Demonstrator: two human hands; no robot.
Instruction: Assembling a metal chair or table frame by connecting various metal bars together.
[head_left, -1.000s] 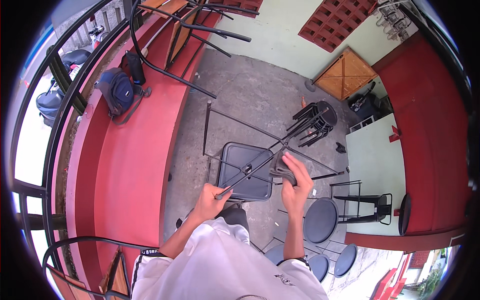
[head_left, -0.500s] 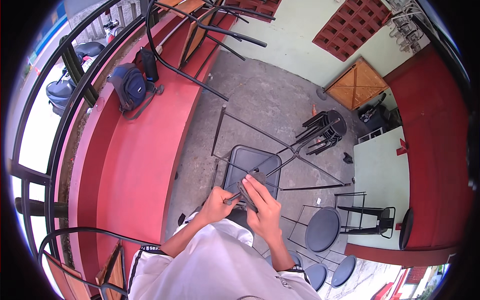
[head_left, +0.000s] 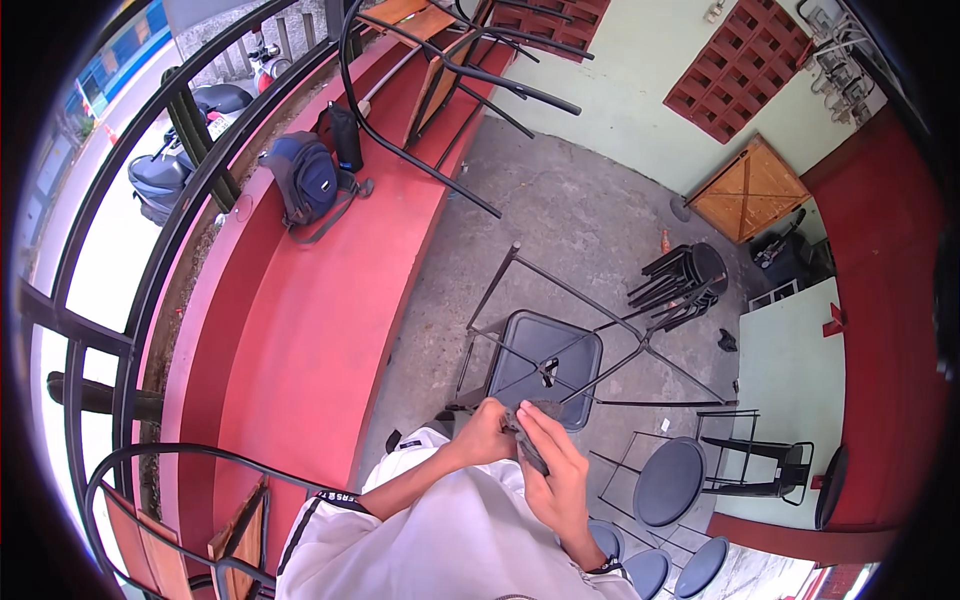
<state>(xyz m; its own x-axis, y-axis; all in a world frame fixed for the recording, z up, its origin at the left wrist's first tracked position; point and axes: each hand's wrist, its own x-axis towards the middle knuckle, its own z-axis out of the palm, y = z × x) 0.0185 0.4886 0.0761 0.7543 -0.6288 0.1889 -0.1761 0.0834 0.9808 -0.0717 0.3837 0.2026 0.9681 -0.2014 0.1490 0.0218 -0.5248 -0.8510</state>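
My right hand (head_left: 556, 478) is closed on a dark grey cloth (head_left: 530, 442), with its fingers stretched along the folded side. My left hand (head_left: 484, 434) is curled up right against the cloth, and whatever its fingers wrap is hidden. Just beyond both hands stands a thin dark metal frame (head_left: 572, 290), its slim legs spread and crossing. Behind these bars shows a square dark grey seat (head_left: 535, 345) with a small slot in its middle.
A red bench ledge (head_left: 325, 330) on the left carries a blue backpack (head_left: 312, 185) and upturned chairs (head_left: 440, 90). Stacked black stools (head_left: 705, 268) stand at the far right. Round grey tabletops (head_left: 668, 482) lie near my right. A wooden panel (head_left: 750, 190) leans by the wall.
The view has shifted, so the surroundings appear farther right and lower. My left hand has come closer to the cloth, and the dark rod end seen at it before no longer shows.
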